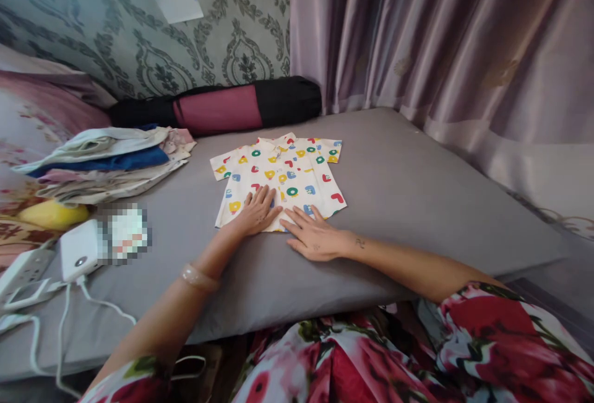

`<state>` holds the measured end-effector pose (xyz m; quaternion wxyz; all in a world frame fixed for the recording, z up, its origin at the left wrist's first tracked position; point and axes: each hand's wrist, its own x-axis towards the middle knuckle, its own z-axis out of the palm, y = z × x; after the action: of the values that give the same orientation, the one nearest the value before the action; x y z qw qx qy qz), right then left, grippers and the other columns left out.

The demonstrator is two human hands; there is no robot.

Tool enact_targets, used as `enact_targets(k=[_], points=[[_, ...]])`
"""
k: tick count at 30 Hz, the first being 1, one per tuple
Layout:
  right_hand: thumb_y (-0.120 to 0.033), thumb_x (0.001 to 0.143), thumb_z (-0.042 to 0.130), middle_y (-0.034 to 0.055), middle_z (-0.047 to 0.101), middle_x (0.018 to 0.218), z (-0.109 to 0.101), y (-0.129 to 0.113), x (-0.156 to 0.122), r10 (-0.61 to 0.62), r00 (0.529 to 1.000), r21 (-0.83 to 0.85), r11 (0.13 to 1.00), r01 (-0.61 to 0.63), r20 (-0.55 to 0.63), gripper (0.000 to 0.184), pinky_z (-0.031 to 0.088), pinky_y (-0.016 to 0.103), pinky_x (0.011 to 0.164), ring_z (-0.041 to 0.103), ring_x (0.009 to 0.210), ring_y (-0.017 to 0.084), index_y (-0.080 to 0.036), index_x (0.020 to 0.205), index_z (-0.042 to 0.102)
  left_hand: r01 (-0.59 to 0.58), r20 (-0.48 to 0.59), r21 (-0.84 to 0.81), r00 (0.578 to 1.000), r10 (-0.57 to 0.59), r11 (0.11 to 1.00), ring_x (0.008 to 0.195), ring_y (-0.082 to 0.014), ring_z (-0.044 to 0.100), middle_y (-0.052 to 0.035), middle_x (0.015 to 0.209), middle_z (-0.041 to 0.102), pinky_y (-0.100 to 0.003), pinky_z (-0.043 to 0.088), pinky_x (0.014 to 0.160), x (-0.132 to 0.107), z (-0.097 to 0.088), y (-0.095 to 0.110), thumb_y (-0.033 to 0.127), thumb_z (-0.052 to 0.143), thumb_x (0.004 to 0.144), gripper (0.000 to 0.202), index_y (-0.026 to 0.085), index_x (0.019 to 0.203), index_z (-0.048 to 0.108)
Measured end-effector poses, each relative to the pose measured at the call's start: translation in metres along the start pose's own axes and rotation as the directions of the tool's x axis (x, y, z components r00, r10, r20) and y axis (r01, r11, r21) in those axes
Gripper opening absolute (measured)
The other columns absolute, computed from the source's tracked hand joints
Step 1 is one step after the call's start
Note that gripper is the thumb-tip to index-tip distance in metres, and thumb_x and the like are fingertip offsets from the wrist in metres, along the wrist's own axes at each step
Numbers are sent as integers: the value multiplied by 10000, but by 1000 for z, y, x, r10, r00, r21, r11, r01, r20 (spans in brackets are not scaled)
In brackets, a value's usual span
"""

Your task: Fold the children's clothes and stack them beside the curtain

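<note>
A small white short-sleeved shirt (pixel 297 168) with a collar and a print of coloured shapes lies spread flat, its collar pointing away from me. My left hand (pixel 260 210) rests palm down on the lower part of the shirt, fingers stretched out. Just to its right, my right hand (pixel 315 234) lies flat across the bottom hem with its fingers spread. Neither hand grasps anything; both press lightly on the cloth or rest on it.
The shirt is on a grey-covered bed (pixel 417 199). Folded clothes (pixel 111 158) are stacked at the left, near a white power bank (pixel 82 251) with cables and a power strip (pixel 25 273). A black and maroon roll (pixel 218 106) lies along the wall; curtains (pixel 417 31) hang at right.
</note>
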<state>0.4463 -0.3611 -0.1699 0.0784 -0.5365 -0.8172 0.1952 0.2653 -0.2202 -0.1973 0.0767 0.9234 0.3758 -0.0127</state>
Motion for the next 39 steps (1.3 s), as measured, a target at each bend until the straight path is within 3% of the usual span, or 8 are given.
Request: enact_targets(k=[5,7,10,14,18,26,31,39], points=[[-448,982,292,21,359,1523,-19,9,-11,-176,979,186,970,155,102,495,201,407,1158,315,1401,214,-276,1410,471,-66,85,-40,994,69,997,1455,-301,167,-151,1574,215,-491,168,1153,-11,-13,-3,704,326,858,854,197,1524,157],[-405,989,281,9,508,1421,-29,24,-9,-166,985,260,954,150,38,463,318,332,1094,450,1309,176,-266,1343,545,-82,109,-55,990,88,995,1430,-315,243,-138,1553,278,-458,243,1131,-6,-21,-7,747,403,800,907,226,1516,201],[-340,979,294,33,617,1287,-39,59,-3,66,976,259,966,-10,-207,434,382,292,1023,538,1195,172,-211,1241,615,-69,89,-59,993,74,996,1329,-317,418,-128,1449,449,-419,369,1051,10,-34,-10,732,424,802,817,239,1450,357],[-313,957,335,84,591,1299,-44,104,4,384,848,129,923,-362,-365,405,364,355,1017,521,1179,236,-178,1217,615,-100,-29,-90,995,98,991,1159,-272,568,-141,1302,577,-385,432,981,48,-46,-4,591,348,905,607,179,1323,505],[-394,967,307,105,455,1439,-40,121,7,512,797,23,845,-534,-321,481,316,434,1036,403,1288,287,-198,1374,472,-217,-147,-115,969,200,969,1196,-240,549,-125,1309,586,-353,420,1010,105,-48,20,445,409,912,478,163,1271,551],[-425,968,256,146,343,1514,-25,118,6,470,804,-107,837,-537,-364,587,159,439,1127,264,1383,276,-119,1458,362,-221,-41,-164,975,217,961,1265,-218,510,-116,1381,542,-293,386,1051,204,-48,97,315,453,911,472,142,1347,497],[-440,974,250,152,330,1524,-20,120,5,453,802,-147,829,-540,-390,611,142,471,1132,261,1389,295,-104,1478,333,-164,9,-154,986,167,974,1186,-197,570,-98,1318,592,-238,441,969,237,-38,132,297,526,883,442,158,1302,533],[-407,968,297,158,344,1515,-17,123,5,443,800,-132,837,-531,-404,581,155,484,1135,269,1393,298,-97,1453,370,48,-59,-151,997,-58,987,1240,-285,488,-194,1260,576,-354,449,976,257,-25,161,218,512,881,297,107,1127,638]])
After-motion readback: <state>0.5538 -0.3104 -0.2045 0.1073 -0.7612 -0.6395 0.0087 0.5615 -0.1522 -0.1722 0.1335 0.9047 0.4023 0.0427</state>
